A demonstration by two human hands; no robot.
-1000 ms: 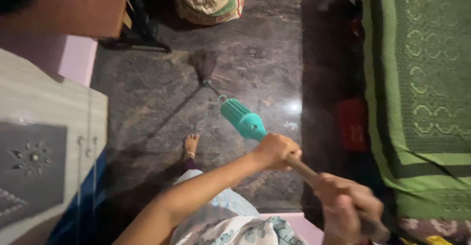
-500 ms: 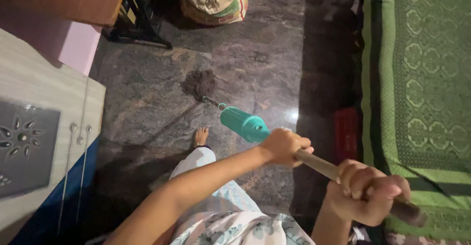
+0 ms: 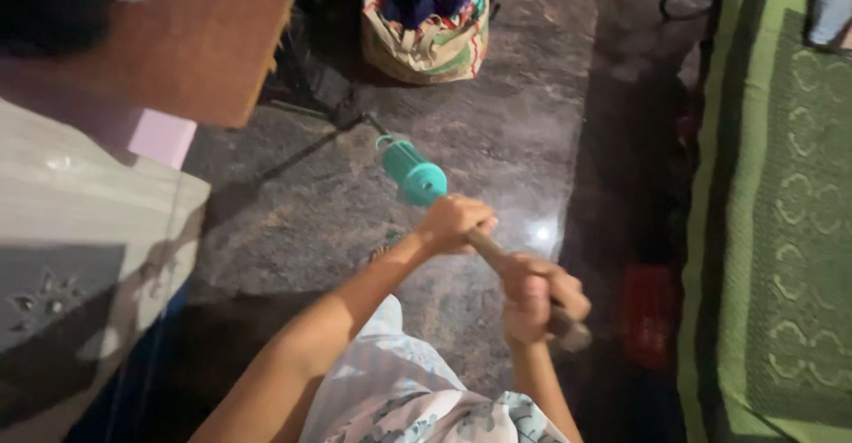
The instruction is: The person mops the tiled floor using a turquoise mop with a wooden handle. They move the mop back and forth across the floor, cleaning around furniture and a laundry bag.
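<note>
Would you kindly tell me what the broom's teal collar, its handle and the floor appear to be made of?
The teal cylindrical collar looks like moulded plastic: uniform colour, smooth with a slight sheen. The brown stick handle, held by the left hand and right hand, seems wooden, though blur leaves that open. The grey mottled floor looks like polished stone, reflecting a bright light spot.

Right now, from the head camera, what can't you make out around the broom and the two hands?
- Broom head: hidden in shadow under the wooden board.
- Stick end: covered by the right hand.
- Left hand fingers: wrapped round the stick, undersides out of sight.
- Cloth bag contents: dark and cut off by the top edge.
- Red object beside the green mat: too dark to identify.
</note>
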